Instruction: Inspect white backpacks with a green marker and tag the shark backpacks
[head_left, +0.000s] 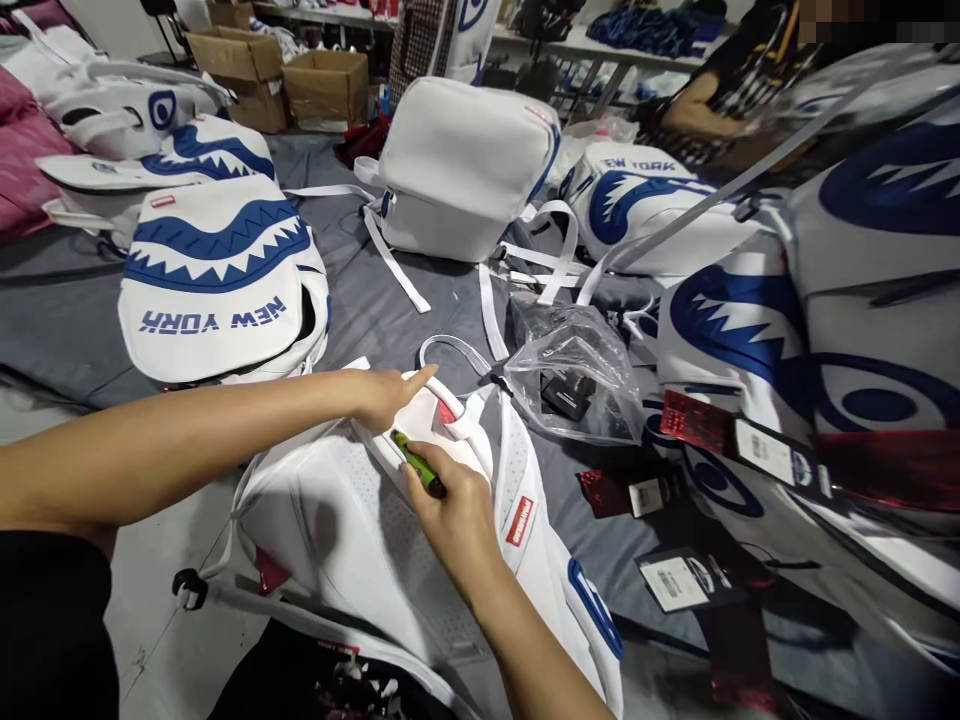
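From my remote seat I see the fingers of the right hand [459, 500] wrapped round a green-and-black tool [424, 472], pressed together along its body, its far end reaching the top of a white backpack [330, 520]. The left hand [382, 397] lies at that same top edge with one finger stretched out beside the carry handle [474, 420]; its other fingertips are hidden from me, so I cannot tell whether they pinch the fabric. The backpack leans toward the wearer's body, perforated panel up, a red label [519, 522] on one shoulder strap. I judge the work at this top edge to be under way, since both hands meet there; whether anything is finished under the tool's tip I cannot make out, so that spot I count as open. The handle and that strap look whole. Just beyond lies a clear plastic bag [592, 365] with dark things inside, on the grey cloth [349, 300]. Farther out I see an upright white backpack [465, 160], a NEW YORK bag [214, 280] to the left, shark-mouthed bags [739, 320] to the right with a hang tag [675, 582] near them, then cardboard boxes [325, 92] and a co-worker's arm [694, 108].
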